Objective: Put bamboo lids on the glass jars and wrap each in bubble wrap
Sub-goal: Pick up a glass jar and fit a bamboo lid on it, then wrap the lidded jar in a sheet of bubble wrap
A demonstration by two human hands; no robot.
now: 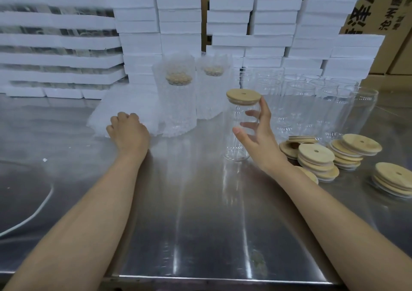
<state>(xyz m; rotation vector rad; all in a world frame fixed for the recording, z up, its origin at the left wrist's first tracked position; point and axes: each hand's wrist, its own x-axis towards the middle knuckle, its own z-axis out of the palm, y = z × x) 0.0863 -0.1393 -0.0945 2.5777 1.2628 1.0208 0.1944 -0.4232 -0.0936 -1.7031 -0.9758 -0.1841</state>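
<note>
Steel worktable (200, 223), white foam boxes (136, 29) stacked behind. Your left hand (127, 130) curls its fingers on the bubble wrap stack (104, 110), apparently to draw off a sheet. Two wrapped jars (178, 107) stand beyond. Your right hand (256, 134) cups the lidded glass jar (234, 143), steadying it upright for wrapping; spare bamboo lids (316, 156) wait rightward.

A tall clear glass jar (242, 150) stands upright on the desk (200, 223) at centre frame. It is capped by a round bamboo lid (243, 96) with a small hole and gripped by the right hand (258, 134). Up and left of it, two wrapped jars (178, 107) stand lidded inside bubble wrap. Bubble wrap sheets (133, 103) lie stacked at left under the left hand (128, 130). Bare jars (316, 103) cluster at right, with loose lids (316, 161) stacked lower right.
</note>
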